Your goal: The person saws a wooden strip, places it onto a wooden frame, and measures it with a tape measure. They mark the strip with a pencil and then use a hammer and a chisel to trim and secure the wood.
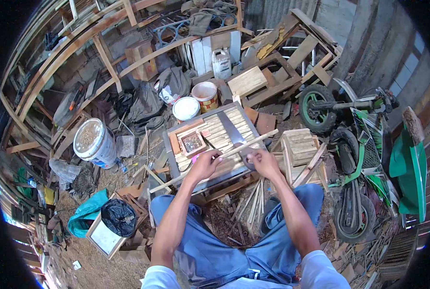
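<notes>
My left hand [204, 166] is closed around a long thin wooden strip [176, 180], which slants across the slatted work table [210, 124] in front of my knees. My right hand [266, 164] has its fingers curled at the dark handle of a handsaw [230, 128]. The saw's blade points away from me over the slats, and the strip crosses it near the handle. To the left of the saw sits a small wooden box [192, 143] with small bits in it, perhaps nails. A short wood block [174, 143] lies beside the box.
White buckets [95, 143] and a paint pail [205, 96] stand left and beyond the table. A stack of wooden slats [299, 147] is at the right, near a green small motorbike [359, 164]. Offcuts and shavings cover the floor. Curved wooden frames [70, 53] rise at the left.
</notes>
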Tool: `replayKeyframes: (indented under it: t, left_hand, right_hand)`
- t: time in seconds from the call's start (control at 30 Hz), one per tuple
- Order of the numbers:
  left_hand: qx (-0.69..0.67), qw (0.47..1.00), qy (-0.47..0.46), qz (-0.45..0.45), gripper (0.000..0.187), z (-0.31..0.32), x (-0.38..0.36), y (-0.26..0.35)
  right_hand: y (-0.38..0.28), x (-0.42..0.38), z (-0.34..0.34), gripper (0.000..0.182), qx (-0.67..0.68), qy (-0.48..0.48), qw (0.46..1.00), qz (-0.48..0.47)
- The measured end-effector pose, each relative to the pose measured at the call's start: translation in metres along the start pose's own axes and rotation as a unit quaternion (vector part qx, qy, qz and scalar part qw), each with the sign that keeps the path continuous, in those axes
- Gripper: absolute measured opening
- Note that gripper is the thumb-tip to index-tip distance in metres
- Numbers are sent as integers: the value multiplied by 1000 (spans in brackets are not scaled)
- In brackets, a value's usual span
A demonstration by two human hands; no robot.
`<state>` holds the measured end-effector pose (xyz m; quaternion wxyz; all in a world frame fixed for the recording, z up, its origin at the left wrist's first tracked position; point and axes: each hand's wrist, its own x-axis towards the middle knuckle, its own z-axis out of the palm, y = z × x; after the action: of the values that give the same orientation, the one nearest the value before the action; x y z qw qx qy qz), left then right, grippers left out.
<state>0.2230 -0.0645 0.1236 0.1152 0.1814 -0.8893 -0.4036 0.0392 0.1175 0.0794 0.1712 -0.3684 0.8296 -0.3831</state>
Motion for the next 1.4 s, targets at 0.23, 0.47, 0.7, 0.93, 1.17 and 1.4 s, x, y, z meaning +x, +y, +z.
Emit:
replayKeyframes:
  t: [0.23,0.47,0.7,0.93,1.17,1.4]
  left_hand:
    - [-59,998,-7,-3,27,-9,-10,-24]
    - [-66,996,11,-52,24,-14,-16,-13]
    - [-37,994,101,-29,25,-6,-12,-9]
    - [-16,992,127,-6,29,30,4,-25]
    - [2,997,72,17,30,67,25,-19]
    - [110,991,59,52,23,88,35,-15]
  right_hand:
    - [1,-24,23,43,-249,-12,955,-161]
    - [8,-16,30,30,-170,43,973,-147]
    - [-20,-9,-23,40,485,112,849,178]
    - [-20,-50,-94,40,630,149,747,150]
    - [2,-85,-88,36,498,228,830,106]
    - [26,-112,-73,32,413,197,880,128]
